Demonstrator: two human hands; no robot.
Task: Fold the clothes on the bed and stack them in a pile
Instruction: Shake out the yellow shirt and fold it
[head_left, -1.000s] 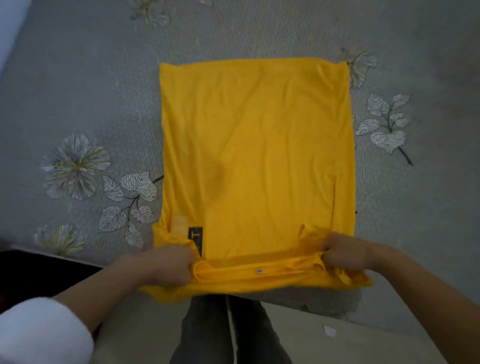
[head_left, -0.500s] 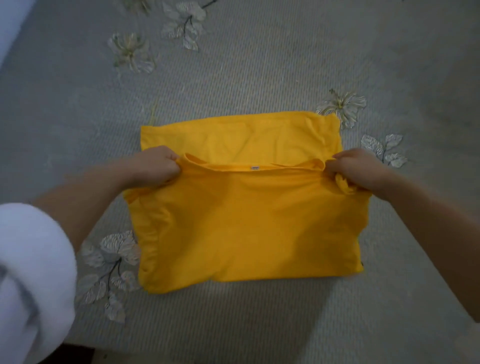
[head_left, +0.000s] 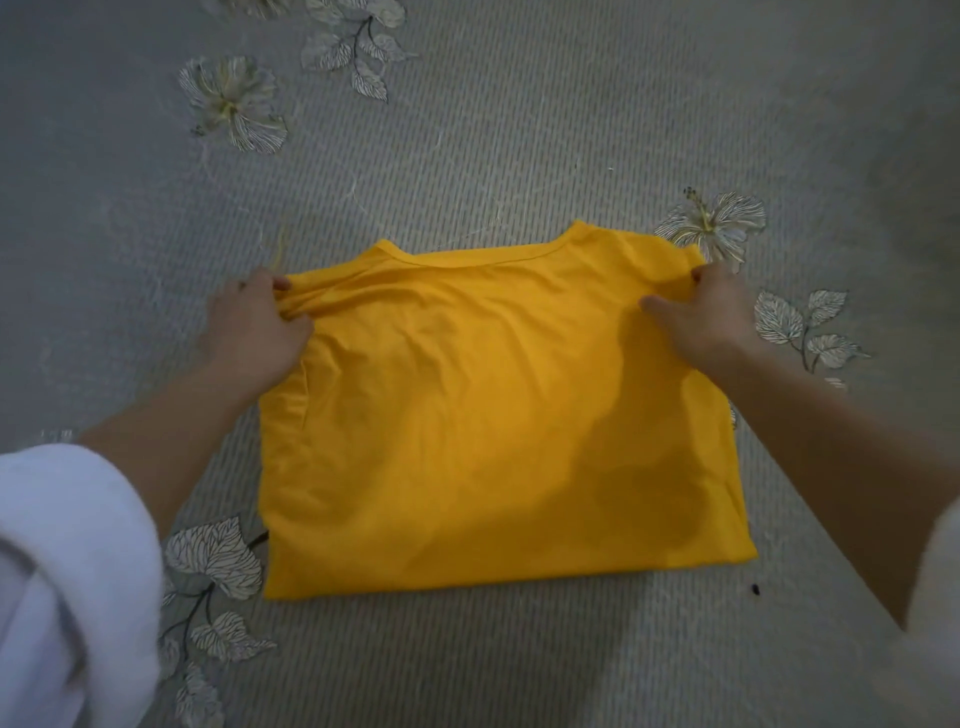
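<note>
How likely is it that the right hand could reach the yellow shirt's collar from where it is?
Likely yes. The right hand grips the yellow shirt at its far right corner, and the collar lies uncovered along that same far edge, with nothing between them.

Open bedspread (head_left: 519, 130) around shirt (head_left: 493, 441) (all sides)

Yellow shirt (head_left: 493, 441), folded in half, flat on bed (head_left: 519, 130)
</note>
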